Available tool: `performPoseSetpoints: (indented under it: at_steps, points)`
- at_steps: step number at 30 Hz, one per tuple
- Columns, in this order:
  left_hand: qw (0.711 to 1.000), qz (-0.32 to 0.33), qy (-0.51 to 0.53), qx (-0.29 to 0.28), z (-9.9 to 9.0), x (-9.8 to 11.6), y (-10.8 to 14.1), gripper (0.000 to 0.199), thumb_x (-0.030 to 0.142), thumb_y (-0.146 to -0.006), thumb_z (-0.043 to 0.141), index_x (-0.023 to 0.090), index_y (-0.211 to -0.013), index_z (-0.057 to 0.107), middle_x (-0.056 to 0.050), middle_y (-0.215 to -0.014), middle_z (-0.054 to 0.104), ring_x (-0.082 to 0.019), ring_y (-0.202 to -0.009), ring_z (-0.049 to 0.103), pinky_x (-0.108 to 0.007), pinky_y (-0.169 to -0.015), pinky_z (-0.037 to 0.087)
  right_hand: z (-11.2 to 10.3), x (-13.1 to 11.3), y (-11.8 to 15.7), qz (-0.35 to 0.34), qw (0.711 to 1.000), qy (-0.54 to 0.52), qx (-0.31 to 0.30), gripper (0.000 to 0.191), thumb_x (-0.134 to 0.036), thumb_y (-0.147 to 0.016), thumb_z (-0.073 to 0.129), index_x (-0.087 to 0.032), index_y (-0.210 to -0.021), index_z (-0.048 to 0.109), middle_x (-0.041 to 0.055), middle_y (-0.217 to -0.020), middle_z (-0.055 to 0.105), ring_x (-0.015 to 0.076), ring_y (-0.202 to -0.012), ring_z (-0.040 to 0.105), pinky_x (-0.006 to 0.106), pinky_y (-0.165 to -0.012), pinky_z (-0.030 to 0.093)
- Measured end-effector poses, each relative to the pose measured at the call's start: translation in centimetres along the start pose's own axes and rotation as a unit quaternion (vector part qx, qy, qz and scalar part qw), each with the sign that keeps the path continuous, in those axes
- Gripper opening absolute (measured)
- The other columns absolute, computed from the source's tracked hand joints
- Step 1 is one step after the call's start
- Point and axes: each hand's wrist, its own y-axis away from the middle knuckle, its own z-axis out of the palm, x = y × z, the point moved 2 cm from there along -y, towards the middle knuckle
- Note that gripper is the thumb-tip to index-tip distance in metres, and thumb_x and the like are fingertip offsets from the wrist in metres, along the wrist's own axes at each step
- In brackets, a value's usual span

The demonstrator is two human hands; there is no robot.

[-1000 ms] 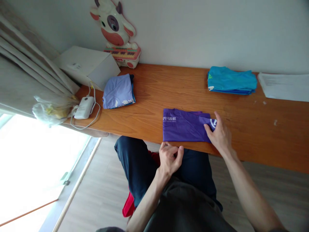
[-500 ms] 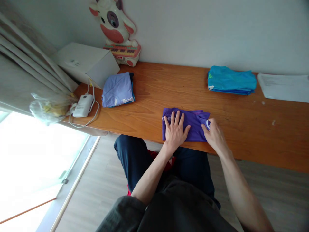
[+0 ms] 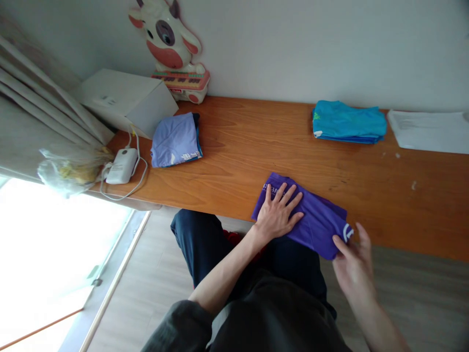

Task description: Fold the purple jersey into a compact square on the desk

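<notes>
A purple folded garment point(image 3: 315, 220) with white lettering lies slantwise at the front edge of the wooden table. Its right end juts out past that edge. My left hand point(image 3: 276, 212) rests flat on its left part, fingers spread, covering some of the lettering. At the right end, beside a white print, is my right hand point(image 3: 353, 261). The thumb touches the cloth there, while the index finger stands apart from it; the remaining fingers are partly hidden.
On the wooden table point(image 3: 234, 146) sit a lavender folded garment point(image 3: 174, 139), a blue folded stack point(image 3: 350, 122) and a flat white packet point(image 3: 428, 131). A white box point(image 3: 124, 100), cow toy keyboard point(image 3: 179, 80), white corded device point(image 3: 122, 166) and plastic bag point(image 3: 73, 168) are at the left.
The purple garment has turned, its right end swinging toward me and over the table edge. My right hand has moved right and nearer, and its fingers have spread. My left hand stays flat on the cloth.
</notes>
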Motion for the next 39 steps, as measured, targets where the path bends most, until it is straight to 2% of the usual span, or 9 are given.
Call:
performPoseSetpoints:
  at_steps: [5, 10, 14, 18, 22, 25, 29, 34, 39]
  points:
    - [0.997, 0.07, 0.014, -0.025, 0.3, 0.7, -0.4, 0.068, 0.062, -0.119, 0.048, 0.034, -0.181, 0.047, -0.006, -0.191, 0.039, -0.037, -0.181, 0.029, -0.073, -0.148, 0.009, -1.5, 2.0, 3.3, 0.18, 0.981, -0.067, -0.006, 0.029, -0.05, -0.092, 0.09, -0.044, -0.12, 0.084, -0.0014, -0.144, 0.083, 0.0318, -0.152, 0.069, 0.056, -0.124, 0.065]
    - [0.996, 0.086, 0.013, -0.037, 0.1, 0.3, -0.5, 0.068, 0.063, -0.117, 0.053, 0.037, -0.179, 0.049, -0.004, -0.19, 0.041, -0.035, -0.18, 0.031, -0.069, -0.149, 0.009, -0.1, 1.6, 2.7, 0.232, 0.967, -0.084, -0.061, 0.041, -0.064, -0.093, 0.086, -0.04, -0.126, 0.085, 0.0054, -0.141, 0.084, 0.0372, -0.148, 0.073, 0.064, -0.116, 0.069]
    - [0.996, 0.088, 0.016, -0.03, 0.2, 0.6, 0.0, 0.07, 0.065, -0.117, 0.05, 0.036, -0.181, 0.046, -0.004, -0.189, 0.043, -0.033, -0.18, 0.033, -0.067, -0.149, 0.011, -0.2, 0.6, 2.8, 0.173, 0.982, -0.073, -0.004, 0.062, -0.051, -0.079, 0.102, -0.035, -0.134, 0.081, 0.0057, -0.146, 0.082, 0.0366, -0.141, 0.077, 0.059, -0.114, 0.07]
    - [0.999, 0.044, 0.026, 0.011, 1.3, 2.3, 0.1, 0.082, 0.069, -0.116, 0.048, 0.028, -0.186, 0.035, -0.008, -0.19, 0.04, -0.035, -0.18, 0.031, -0.07, -0.149, 0.012, -1.0, -0.8, 1.1, 0.122, 0.991, -0.047, 0.001, 0.058, -0.048, -0.073, 0.106, -0.037, -0.125, 0.082, 0.0029, -0.138, 0.084, 0.0351, -0.131, 0.081, 0.053, -0.104, 0.075]
    - [0.998, -0.02, 0.037, 0.055, 2.8, 4.2, -2.5, 0.082, 0.065, -0.116, 0.052, 0.027, -0.187, 0.033, -0.01, -0.191, 0.039, -0.039, -0.18, 0.03, -0.075, -0.148, 0.017, -2.3, -3.0, -5.5, 0.027, 0.998, 0.057, 0.017, 0.058, -0.051, -0.064, 0.107, -0.035, -0.112, 0.077, 0.0013, -0.112, 0.085, 0.0359, -0.111, 0.084, 0.059, -0.106, 0.072]
    - [0.989, -0.068, 0.084, 0.099, 2.8, 4.3, -5.2, 0.076, 0.055, -0.119, 0.05, 0.03, -0.188, 0.028, -0.01, -0.191, 0.04, -0.037, -0.179, 0.032, -0.073, -0.146, 0.027, -1.9, -7.3, -11.2, -0.158, 0.967, 0.198, 0.035, 0.063, -0.054, -0.066, 0.103, -0.034, -0.117, 0.071, 0.0049, -0.118, 0.08, 0.0404, -0.123, 0.079, 0.071, -0.126, 0.055]
    - [0.951, -0.135, 0.15, 0.236, 1.7, 2.1, -6.4, 0.068, 0.043, -0.121, 0.048, 0.03, -0.185, 0.031, -0.011, -0.189, 0.044, -0.031, -0.179, 0.035, -0.066, -0.148, 0.028, 3.3, -15.9, -14.8, -0.344, 0.871, 0.342, -0.078, 0.081, -0.047, -0.086, 0.089, -0.034, -0.161, 0.06, 0.011, -0.171, 0.061, 0.042, -0.147, 0.067, 0.067, -0.134, 0.046]
    - [0.894, -0.243, 0.219, 0.306, 2.9, -0.2, -4.8, 0.064, 0.044, -0.121, 0.049, 0.031, -0.182, 0.033, -0.014, -0.179, 0.057, -0.031, -0.168, 0.054, -0.06, -0.138, 0.048, 12.6, -26.2, -17.4, -0.419, 0.812, 0.361, -0.188, 0.063, -0.035, -0.094, 0.082, -0.033, -0.156, 0.07, 0.0073, -0.15, 0.076, 0.0356, -0.121, 0.079, 0.057, -0.12, 0.06]
    - [0.917, -0.208, 0.186, 0.284, 3.7, 0.1, -5.3, 0.08, 0.041, -0.118, 0.057, 0.033, -0.187, 0.018, -0.015, -0.183, 0.052, -0.035, -0.168, 0.055, -0.069, -0.143, 0.039, 19.1, -33.1, -25.1, -0.43, 0.824, 0.311, -0.199, 0.054, -0.021, -0.084, 0.088, -0.023, -0.138, 0.081, 0.0068, -0.12, 0.082, 0.0345, -0.117, 0.079, 0.06, -0.117, 0.06]
